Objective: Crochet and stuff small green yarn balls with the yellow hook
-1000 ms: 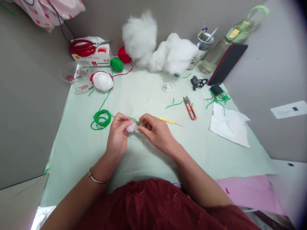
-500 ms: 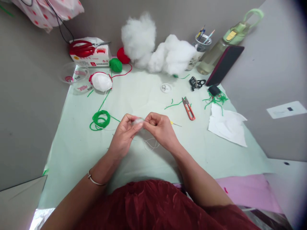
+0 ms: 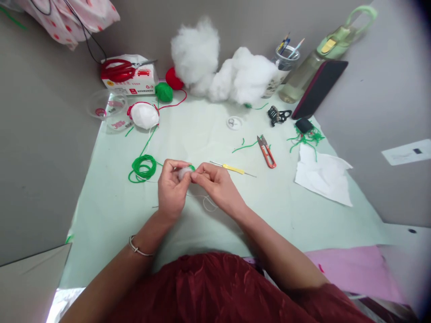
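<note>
My left hand (image 3: 171,188) and my right hand (image 3: 215,186) meet over the pale green mat (image 3: 111,211), both pinched on a small white fluffy piece (image 3: 184,172) with a bit of green yarn (image 3: 191,168) at its top. A green yarn strand runs from it left to a loose green yarn coil (image 3: 143,167). A thin white thread (image 3: 208,202) loops on the mat under my right hand. A yellow-handled crochet hook (image 3: 233,168) lies just beyond my right hand.
Orange thread snips (image 3: 267,152) lie to the right, white paper (image 3: 323,177) further right. At the back are white stuffing (image 3: 222,67), red and green yarn balls (image 3: 169,83), a white ball (image 3: 144,115), red scissors on a box (image 3: 128,74), a pen cup, a bottle.
My hands have shifted slightly left and turned the white piece; the green yarn now shows at its top. The crochet hook, partly hidden half a second ago, is uncovered again.
</note>
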A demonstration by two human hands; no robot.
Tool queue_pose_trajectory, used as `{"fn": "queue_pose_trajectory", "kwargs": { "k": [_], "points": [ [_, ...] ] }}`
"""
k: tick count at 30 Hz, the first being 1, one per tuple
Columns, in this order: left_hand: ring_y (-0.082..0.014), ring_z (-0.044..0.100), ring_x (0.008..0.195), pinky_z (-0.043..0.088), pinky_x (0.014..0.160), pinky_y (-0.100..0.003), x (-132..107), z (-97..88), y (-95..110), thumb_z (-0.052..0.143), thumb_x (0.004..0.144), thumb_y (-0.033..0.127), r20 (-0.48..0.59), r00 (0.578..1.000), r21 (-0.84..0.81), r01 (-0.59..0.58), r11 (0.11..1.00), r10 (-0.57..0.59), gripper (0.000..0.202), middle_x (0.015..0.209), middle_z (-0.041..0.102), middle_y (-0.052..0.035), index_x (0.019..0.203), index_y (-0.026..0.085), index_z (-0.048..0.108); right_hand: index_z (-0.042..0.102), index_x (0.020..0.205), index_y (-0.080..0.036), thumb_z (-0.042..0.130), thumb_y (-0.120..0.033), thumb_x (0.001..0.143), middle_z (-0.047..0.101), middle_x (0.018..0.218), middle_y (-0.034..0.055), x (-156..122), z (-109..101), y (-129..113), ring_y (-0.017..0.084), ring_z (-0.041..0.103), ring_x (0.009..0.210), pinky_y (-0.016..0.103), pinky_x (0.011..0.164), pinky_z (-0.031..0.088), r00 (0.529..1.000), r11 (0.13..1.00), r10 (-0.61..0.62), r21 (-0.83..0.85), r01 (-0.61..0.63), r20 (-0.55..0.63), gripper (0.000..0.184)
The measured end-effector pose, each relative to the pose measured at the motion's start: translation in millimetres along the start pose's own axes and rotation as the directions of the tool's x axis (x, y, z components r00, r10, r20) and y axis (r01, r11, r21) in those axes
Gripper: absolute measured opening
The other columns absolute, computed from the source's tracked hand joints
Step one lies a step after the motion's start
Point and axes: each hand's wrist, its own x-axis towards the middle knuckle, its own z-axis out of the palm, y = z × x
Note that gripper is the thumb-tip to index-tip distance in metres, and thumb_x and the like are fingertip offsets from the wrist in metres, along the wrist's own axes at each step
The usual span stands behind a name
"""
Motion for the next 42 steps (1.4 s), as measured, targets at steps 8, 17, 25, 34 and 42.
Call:
{"fn": "queue_pose_trajectory", "kwargs": {
  "k": [8, 17, 25, 34, 42],
  "points": [
    [-0.0207, 0.065, 0.101, 0.054, 0.091, -0.034, -5.3, 3.7, 3.8, 0.085, 0.076, 0.026, 0.054, 0.994, 0.046, -0.098, 0.994, 0.096, 0.030, 0.100, 0.065, -0.0034, 0.092, 0.023, 0.060, 0.056, 0.069, -0.020, 0.071, -0.059, 0.083, 0.036, 0.053, -0.0091, 10.5, -11.4, 9.0, 0.009, 0.025, 0.054, 0.027, 0.053, 0.018, 0.998, 0.998, 0.044, 0.048, -0.042, -0.037, 0.044],
    [-0.0194, 0.068, 0.099, 0.054, 0.091, -0.033, 1.8, -6.2, 7.0, 0.083, 0.083, 0.031, 0.168, 0.981, -0.074, 0.108, 0.991, -0.095, 0.022, 0.106, 0.071, -0.0054, 0.092, 0.022, 0.066, 0.056, 0.071, -0.021, 0.066, -0.053, 0.091, 0.033, 0.053, -0.0091, 3.6, -18.1, -1.1, 0.010, 0.026, 0.054, 0.027, 0.054, 0.022, 0.995, 0.986, -0.043, -0.164, 0.028, -0.086, 0.039],
    [-0.0163, 0.067, 0.083, 0.054, 0.080, -0.031, 4.6, -4.2, 3.5, 0.084, 0.074, 0.023, 0.070, 0.990, -0.056, 0.126, 0.990, -0.122, 0.025, 0.090, 0.068, -0.0012, 0.085, 0.021, 0.062, 0.052, 0.088, -0.023, 0.047, -0.027, 0.099, 0.049, 0.061, -0.0056, -10.9, -3.3, -5.4, 0.013, 0.038, 0.055, 0.027, 0.060, 0.028, 0.984, 0.844, -0.169, -0.508, 0.172, 0.053, 0.013],
    [-0.0120, 0.060, 0.072, 0.048, 0.071, -0.026, 3.1, -1.6, 0.3, 0.080, 0.075, 0.021, 0.047, 0.969, -0.138, 0.246, 0.959, -0.242, 0.021, 0.083, 0.066, 0.0015, 0.081, 0.021, 0.060, 0.054, 0.082, -0.023, 0.056, -0.032, 0.094, 0.048, 0.062, -0.0056, 2.5, -5.8, 10.9, 0.012, 0.036, 0.056, 0.027, 0.060, 0.025, 0.976, 0.813, -0.193, -0.574, 0.102, -0.101, 0.015],
    [-0.0168, 0.066, 0.096, 0.053, 0.090, -0.030, 4.7, -4.5, 4.3, 0.088, 0.072, 0.025, 0.189, 0.966, -0.152, 0.208, 0.966, -0.178, 0.029, 0.109, 0.068, -0.0042, 0.085, 0.021, 0.062, 0.056, 0.072, -0.021, 0.063, -0.030, 0.084, 0.031, 0.052, -0.0100, 6.7, -17.2, 1.9, 0.010, 0.027, 0.053, 0.027, 0.055, 0.022, 0.982, 0.978, -0.047, -0.207, 0.008, -0.184, 0.017]
  ]
}}
